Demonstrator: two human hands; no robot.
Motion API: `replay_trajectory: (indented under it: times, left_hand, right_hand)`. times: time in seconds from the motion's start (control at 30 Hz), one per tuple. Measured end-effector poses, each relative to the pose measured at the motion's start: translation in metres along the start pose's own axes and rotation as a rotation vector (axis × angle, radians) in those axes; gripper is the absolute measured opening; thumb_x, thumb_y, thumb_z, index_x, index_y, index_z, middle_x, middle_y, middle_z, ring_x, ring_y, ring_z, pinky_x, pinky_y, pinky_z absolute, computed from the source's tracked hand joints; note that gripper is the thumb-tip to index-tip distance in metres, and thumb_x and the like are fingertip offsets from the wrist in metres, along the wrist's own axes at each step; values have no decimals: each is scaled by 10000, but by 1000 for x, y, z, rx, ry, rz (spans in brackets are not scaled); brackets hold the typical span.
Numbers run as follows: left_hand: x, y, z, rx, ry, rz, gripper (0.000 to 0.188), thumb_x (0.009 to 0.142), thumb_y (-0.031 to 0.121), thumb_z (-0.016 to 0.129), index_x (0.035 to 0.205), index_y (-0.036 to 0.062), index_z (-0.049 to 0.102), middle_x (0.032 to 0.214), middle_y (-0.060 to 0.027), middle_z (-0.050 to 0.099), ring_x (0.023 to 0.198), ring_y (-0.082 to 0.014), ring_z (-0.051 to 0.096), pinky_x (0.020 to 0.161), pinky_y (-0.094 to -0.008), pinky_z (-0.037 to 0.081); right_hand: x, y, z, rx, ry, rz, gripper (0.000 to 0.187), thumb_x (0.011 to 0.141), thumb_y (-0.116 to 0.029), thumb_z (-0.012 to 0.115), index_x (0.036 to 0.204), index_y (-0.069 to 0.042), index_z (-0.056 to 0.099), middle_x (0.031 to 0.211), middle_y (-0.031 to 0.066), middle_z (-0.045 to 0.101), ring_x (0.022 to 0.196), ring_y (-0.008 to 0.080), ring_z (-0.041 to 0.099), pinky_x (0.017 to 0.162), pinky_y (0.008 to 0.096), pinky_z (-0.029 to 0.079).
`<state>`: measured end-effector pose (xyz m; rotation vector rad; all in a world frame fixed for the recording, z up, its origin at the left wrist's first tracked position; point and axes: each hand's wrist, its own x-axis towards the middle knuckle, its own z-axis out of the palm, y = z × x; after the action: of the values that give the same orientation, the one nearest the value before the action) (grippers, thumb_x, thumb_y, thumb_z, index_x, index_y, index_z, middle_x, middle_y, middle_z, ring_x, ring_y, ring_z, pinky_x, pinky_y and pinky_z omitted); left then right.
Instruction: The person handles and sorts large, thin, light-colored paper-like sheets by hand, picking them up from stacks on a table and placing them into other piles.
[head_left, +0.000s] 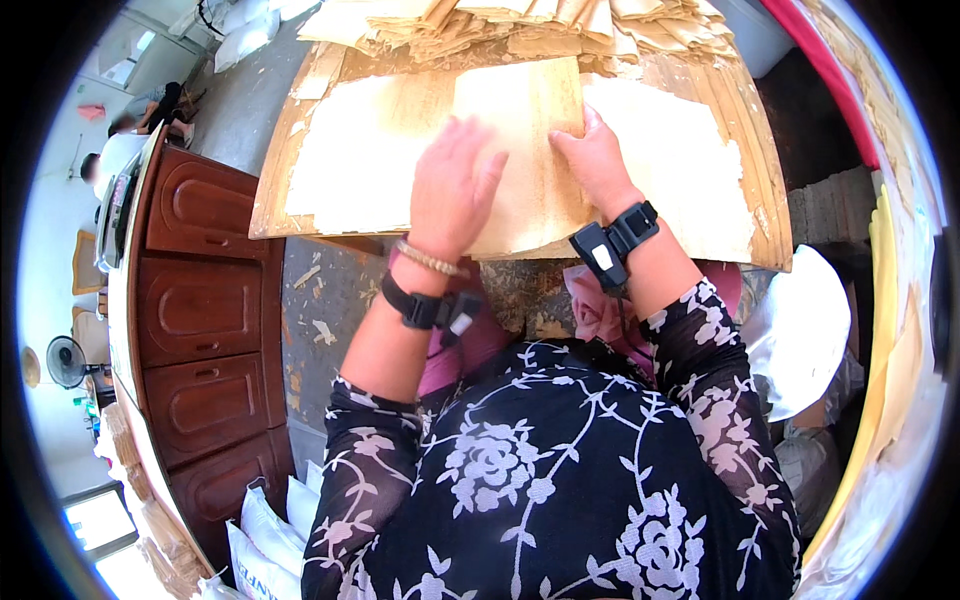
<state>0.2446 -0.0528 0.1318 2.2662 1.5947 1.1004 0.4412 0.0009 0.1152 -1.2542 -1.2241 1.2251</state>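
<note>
A thin tan sheet of wood veneer (525, 110) lies on a worn wooden board (700, 180) crusted with white dried paste. My left hand (452, 190) rests flat on the sheet's left part, fingers spread. My right hand (595, 160) presses on its right edge, fingertips curled over the side. Both wrists carry black strapped devices; the left also wears a bead bracelet. My arms are in black sleeves with a white flower print.
A heap of similar tan sheets (560, 25) is stacked at the board's far side. A brown wooden cabinet with drawers (205, 300) stands to the left. White sacks (265, 540) lie at lower left. A white object (800, 330) sits at right. People sit at far left (120, 150).
</note>
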Motion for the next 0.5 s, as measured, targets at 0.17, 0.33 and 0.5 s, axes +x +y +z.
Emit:
replay_trajectory:
  times: [0.17,0.33,0.5]
  left_hand:
    - [-12,-23,28,410,-267,2,578,954,492,534,1435,173,494,1546,-143,379,1420,-414,321,1132,-488,294]
    - [-3,-19,26,439,-316,-18,648,929,561,541,1454,187,474,1552,-160,362,1415,-432,318,1133,-502,299]
    - [-12,-21,2,149,1,-65,696,884,492,655,1334,-16,503,1359,-275,513,1254,-410,488,1046,-458,417]
  right_hand:
    - [-17,-8,7,-1007,268,-571,619,809,-13,666,1400,-35,483,1298,194,584,1154,309,590,1002,367,474]
    - [-13,-1,-13,-1081,298,-482,603,805,-53,700,1380,-71,518,1364,175,530,1232,323,528,1041,400,446]
    - [-76,-40,-66,-629,257,-394,420,828,-103,736,1226,-35,620,1251,154,604,1099,230,612,876,354,543]
